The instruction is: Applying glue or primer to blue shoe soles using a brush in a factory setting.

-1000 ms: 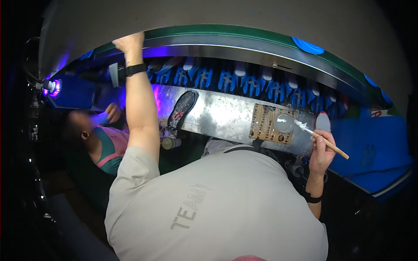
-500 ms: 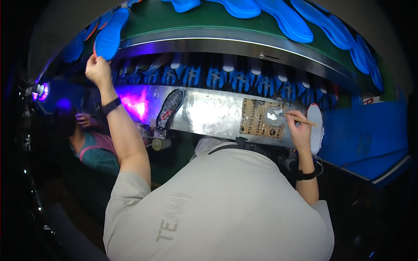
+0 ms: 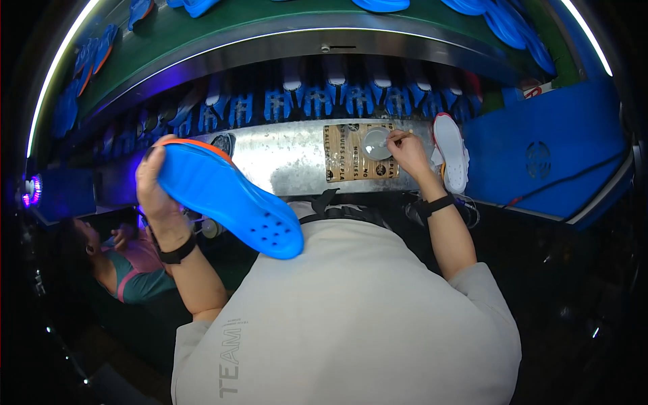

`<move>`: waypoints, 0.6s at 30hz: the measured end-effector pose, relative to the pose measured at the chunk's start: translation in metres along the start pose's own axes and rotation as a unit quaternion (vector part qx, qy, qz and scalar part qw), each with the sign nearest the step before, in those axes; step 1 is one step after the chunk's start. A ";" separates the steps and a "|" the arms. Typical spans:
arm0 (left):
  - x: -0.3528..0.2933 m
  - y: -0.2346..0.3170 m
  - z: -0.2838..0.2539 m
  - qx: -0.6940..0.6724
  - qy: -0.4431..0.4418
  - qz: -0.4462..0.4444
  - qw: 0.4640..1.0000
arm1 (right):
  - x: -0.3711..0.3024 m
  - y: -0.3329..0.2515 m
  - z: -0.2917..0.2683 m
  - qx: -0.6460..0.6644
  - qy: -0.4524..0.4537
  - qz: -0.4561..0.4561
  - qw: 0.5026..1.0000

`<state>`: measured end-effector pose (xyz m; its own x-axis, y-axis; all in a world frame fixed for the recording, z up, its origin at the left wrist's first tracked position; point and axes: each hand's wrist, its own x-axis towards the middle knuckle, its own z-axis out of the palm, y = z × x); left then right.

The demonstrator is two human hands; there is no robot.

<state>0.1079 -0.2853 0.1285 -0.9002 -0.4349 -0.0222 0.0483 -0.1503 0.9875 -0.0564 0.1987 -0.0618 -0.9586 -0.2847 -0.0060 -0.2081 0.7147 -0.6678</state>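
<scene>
My left hand grips the heel or toe end of a blue insole with an orange edge, held up close in front of my torso, its dotted end toward my chest. On the metal bench my right hand is closed in a pinch at the round, clear dish of white liquid. The brush in its fingers is mostly hidden now; its wooden handle shows in the earlier frame. Under the dish lies a piece of brown printed cardboard. A white insole with a red rim rests just right of that hand.
A dark insole lies on the metal bench, partly covered by the blue one. Beyond runs a green conveyor belt carrying blue insoles, above a row of blue clamps. Another person sits at the left.
My left hand has brought the blue insole from the belt down and toward my body. My right hand has moved to the dish's edge. The whole view has shifted to the right.
</scene>
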 end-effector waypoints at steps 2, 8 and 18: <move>-0.017 -0.025 0.042 -0.127 -0.009 -0.037 0.991 | 0.000 0.017 0.012 -0.016 0.000 -0.011 1.000; -0.070 -0.051 0.101 -0.287 -0.245 -0.122 0.918 | -0.011 -0.031 -0.022 0.073 0.067 -0.026 0.995; -0.074 -0.049 0.116 -0.202 -0.202 -0.151 0.946 | -0.033 -0.163 -0.067 0.390 0.012 -0.095 0.916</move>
<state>0.1215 -0.1428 0.0997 -0.9874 0.0449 -0.1519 -0.1498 -0.5770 0.8029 -0.0040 0.1344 0.0964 -0.9254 -0.3363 0.1749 -0.1777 -0.0228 -0.9838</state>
